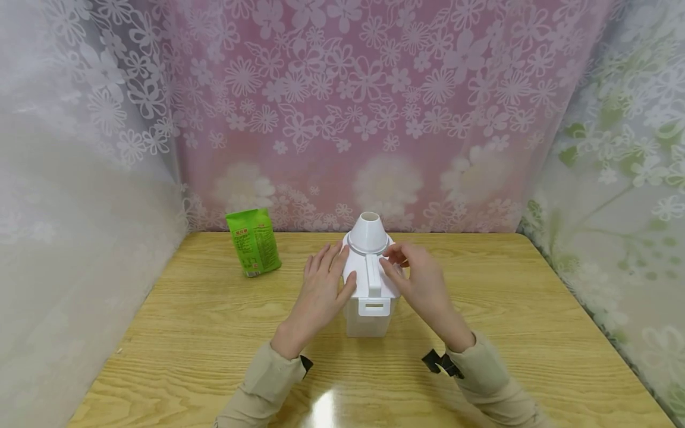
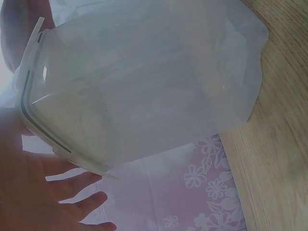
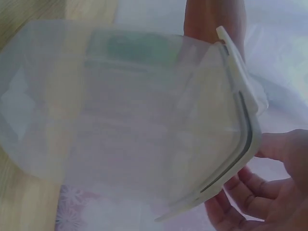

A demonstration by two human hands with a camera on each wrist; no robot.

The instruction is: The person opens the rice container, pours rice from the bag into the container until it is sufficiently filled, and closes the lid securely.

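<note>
Remotely, I judge the translucent storage container (image 1: 367, 324), upright on the wood-grain table (image 1: 214, 333), liable to tip should the left hand (image 1: 321, 291), fingers spread against the lid (image 1: 387, 288), outpush the right hand (image 1: 426, 282), fingers bent (whether gripping, I cannot tell).

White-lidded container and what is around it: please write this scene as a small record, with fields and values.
Container: translucent, upright on wooden table
Lid: white, on the container, topped by open cone
Left hand: fingers extended, at the lid's left side
Right hand: fingers bent, at the lid's right side; grip unclear
Green packet: on the table, left of the container
</note>
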